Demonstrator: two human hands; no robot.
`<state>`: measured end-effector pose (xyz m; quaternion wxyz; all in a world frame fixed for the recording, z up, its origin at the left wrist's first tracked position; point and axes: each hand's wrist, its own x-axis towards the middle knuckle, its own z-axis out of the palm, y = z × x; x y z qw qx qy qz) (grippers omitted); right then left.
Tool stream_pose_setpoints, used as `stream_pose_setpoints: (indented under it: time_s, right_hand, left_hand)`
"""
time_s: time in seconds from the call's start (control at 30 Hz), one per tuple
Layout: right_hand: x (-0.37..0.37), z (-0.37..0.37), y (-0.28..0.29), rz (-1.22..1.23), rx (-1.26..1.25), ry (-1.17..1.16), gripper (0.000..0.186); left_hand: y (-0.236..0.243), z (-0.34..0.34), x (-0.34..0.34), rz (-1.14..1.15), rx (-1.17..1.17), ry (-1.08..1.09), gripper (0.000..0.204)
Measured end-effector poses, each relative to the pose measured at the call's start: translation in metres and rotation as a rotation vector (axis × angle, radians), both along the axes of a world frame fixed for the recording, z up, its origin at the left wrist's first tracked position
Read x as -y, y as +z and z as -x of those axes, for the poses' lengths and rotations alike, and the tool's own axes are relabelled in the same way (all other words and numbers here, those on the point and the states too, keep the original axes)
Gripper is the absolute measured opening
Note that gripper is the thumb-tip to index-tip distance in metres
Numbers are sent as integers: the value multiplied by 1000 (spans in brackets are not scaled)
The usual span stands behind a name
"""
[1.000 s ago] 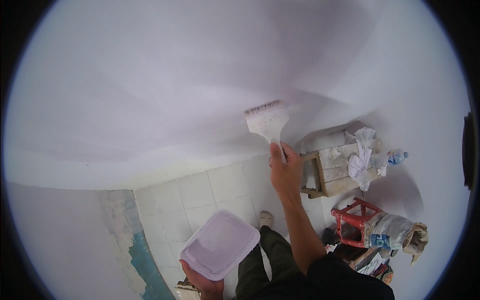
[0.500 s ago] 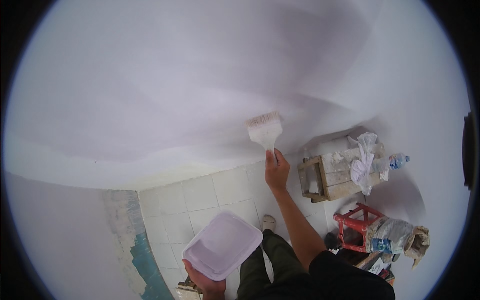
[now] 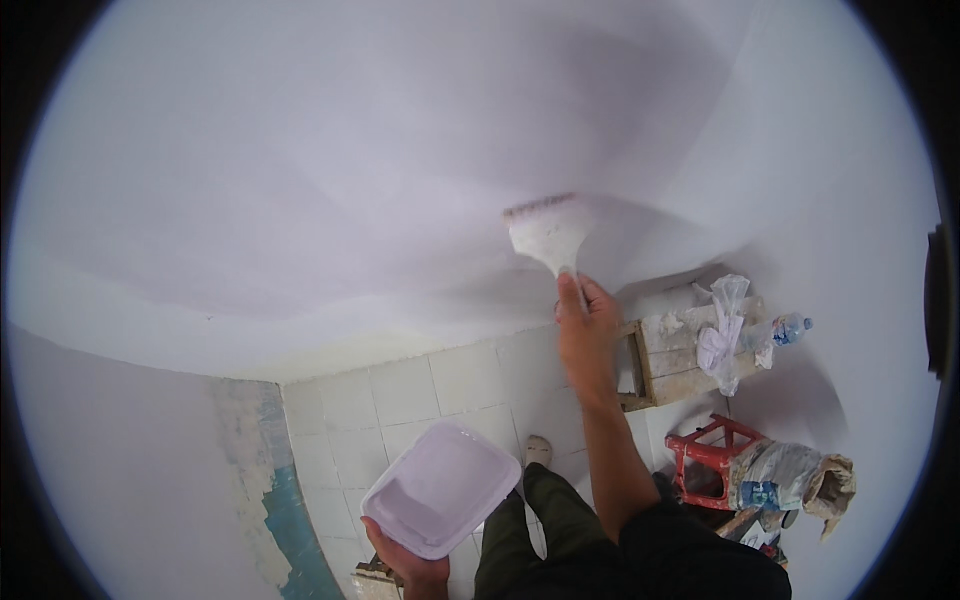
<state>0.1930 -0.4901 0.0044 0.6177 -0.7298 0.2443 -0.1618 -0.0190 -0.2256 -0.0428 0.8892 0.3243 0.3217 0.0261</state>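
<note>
In my right hand (image 3: 588, 325) is a wide paintbrush (image 3: 548, 236) with a pale, paint-covered body, gripped by its handle. Its bristle edge is up against the pale lilac wall (image 3: 330, 180). The fingers are closed around the handle. Low in front of my body, my left hand (image 3: 408, 562) grips the near left edge of a shallow tray (image 3: 445, 487), which holds pale lilac paint. The thumb rests on the tray's rim; the other fingers are hidden beneath it.
At the right stands a paint-spattered wooden bench (image 3: 675, 345) with a plastic bag (image 3: 724, 335) and a clear bottle (image 3: 790, 329). Closer, a red stool (image 3: 712, 455) sits beside an open sack (image 3: 830, 487). Light tiles (image 3: 400, 392) cover the floor; turquoise paint (image 3: 295, 530) shows at left.
My right hand has moved up and to the right with the paintbrush, whose bristles now look foreshortened against the wall. The left hand and tray have hardly moved.
</note>
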Motion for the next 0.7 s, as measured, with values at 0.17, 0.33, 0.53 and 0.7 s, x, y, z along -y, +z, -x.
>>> stream_pose_setpoints:
  time_s: [0.17, 0.33, 0.53, 0.7]
  right_hand:
    - [-1, -8, 28, -132, 251, -64, 25]
    - [22, -19, -109, 56, 228, -134, 27]
    - [38, -10, -200, 390, -23, -144, 33]
    - [39, -5, -169, 543, -152, -205, 38]
  left_hand:
    - [1, -4, 1, 8, -30, 35, 77]
    - [13, -8, 13, 20, -29, 35, 72]
    - [20, -6, 12, -85, -33, 28, 70]
    - [8, -3, 9, -32, -4, 12, 75]
